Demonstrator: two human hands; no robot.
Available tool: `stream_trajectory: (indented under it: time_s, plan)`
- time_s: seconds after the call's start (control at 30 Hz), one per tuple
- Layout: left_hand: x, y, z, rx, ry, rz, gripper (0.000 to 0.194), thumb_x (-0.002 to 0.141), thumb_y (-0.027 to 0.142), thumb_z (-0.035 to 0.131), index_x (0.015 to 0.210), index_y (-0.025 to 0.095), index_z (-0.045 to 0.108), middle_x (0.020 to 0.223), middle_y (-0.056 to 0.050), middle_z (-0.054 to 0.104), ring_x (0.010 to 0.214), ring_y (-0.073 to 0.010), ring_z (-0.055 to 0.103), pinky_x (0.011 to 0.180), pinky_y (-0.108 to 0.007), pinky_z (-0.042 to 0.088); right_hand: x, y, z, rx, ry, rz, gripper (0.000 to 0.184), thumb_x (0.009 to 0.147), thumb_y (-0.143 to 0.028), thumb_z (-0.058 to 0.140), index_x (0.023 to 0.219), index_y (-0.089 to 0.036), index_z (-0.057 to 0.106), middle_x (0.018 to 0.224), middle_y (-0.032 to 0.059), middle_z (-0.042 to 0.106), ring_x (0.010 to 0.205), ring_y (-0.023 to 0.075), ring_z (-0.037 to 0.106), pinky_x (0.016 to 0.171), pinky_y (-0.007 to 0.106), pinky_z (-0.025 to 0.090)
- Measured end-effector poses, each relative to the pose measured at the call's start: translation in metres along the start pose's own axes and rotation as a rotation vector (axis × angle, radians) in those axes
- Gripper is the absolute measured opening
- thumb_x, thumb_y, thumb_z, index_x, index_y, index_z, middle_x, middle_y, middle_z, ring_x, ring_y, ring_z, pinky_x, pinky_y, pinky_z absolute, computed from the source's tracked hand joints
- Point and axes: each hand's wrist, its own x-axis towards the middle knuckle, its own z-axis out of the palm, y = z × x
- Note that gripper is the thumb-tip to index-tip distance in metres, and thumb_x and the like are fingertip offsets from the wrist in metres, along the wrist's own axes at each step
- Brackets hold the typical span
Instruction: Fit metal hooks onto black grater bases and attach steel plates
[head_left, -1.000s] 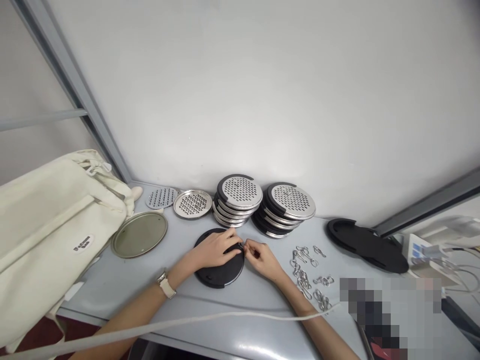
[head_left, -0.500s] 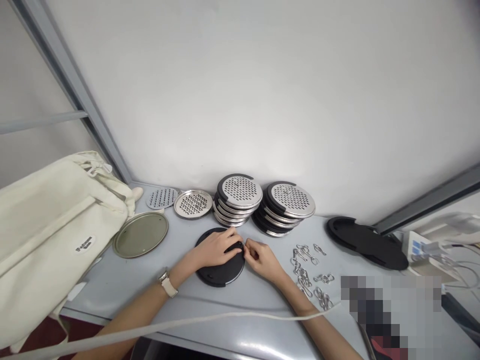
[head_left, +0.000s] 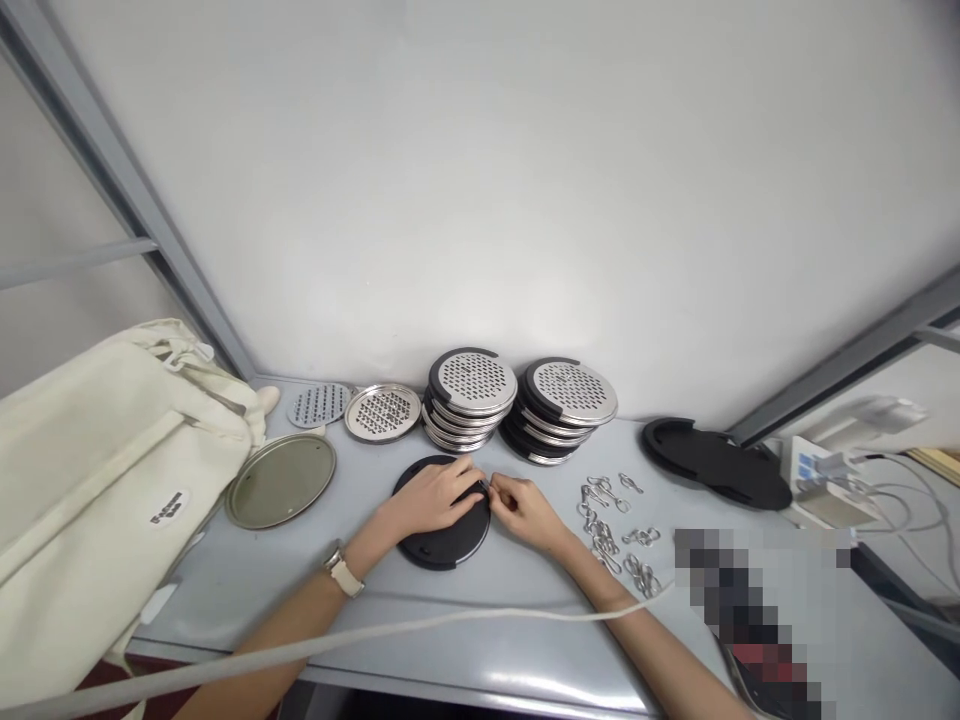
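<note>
Black disc [head_left: 448, 541] flat on counter [head_left: 525, 660]; round, no long axis. Left hand [head_left: 429, 496] nearer, on top; clamped or not, cannot tell. Right hand [head_left: 528, 513] at disc's right rim, fingertips together, contents unclear.

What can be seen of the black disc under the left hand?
The black disc is round, like matte plastic, with a small dark mark near its lower left and a shinier lower-right edge. It lies flat on the grey table, left hand across its upper part, right hand at its right edge.
</note>
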Motion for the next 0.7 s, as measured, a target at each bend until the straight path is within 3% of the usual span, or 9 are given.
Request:
stream_trajectory:
  time_s: [0.7]
  plan:
    - [0.0006, 0.0008, 0.0031, -0.026, 0.011, 0.002, 0.021, 0.096, 0.029, 0.04, 0.113, 0.02, 0.05, 0.102, -0.005, 0.053, 0.081, -0.0176, 0.059, 0.065, -0.027, 0.047, -0.0043, -0.0014, 0.0007, 0.012, 0.005, -0.001, 0.028, 0.091, -0.031, 0.042, 0.066, -0.02, 0.038, 0.055, -0.0063, 0.035, 0.051, 0.009, 0.033, 0.051, 0.022, 0.026]
